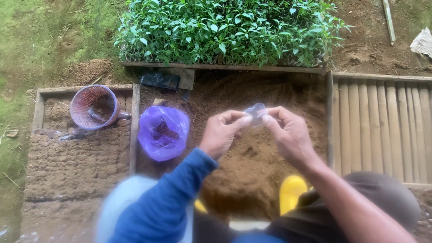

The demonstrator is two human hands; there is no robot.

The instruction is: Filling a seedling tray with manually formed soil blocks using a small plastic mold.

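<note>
Loose brown soil (252,153) fills the wooden-framed bed beneath the left hand (222,134) and right hand (288,132), both pinching a small clear plastic bag (255,110) between fingertips. Left of the left hand sits a crumpled purple plastic bag (163,132); leafy green seedlings (225,29) crowd beyond.

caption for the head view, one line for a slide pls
Both hands, left hand and right hand, pinch a small clear plastic bag above loose soil.

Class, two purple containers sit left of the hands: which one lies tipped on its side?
The purple mesh basket, farther left inside the wooden frame, lies tipped, its mouth facing the camera. The purple plastic bag nearer the left hand sits mouth-up.
</note>
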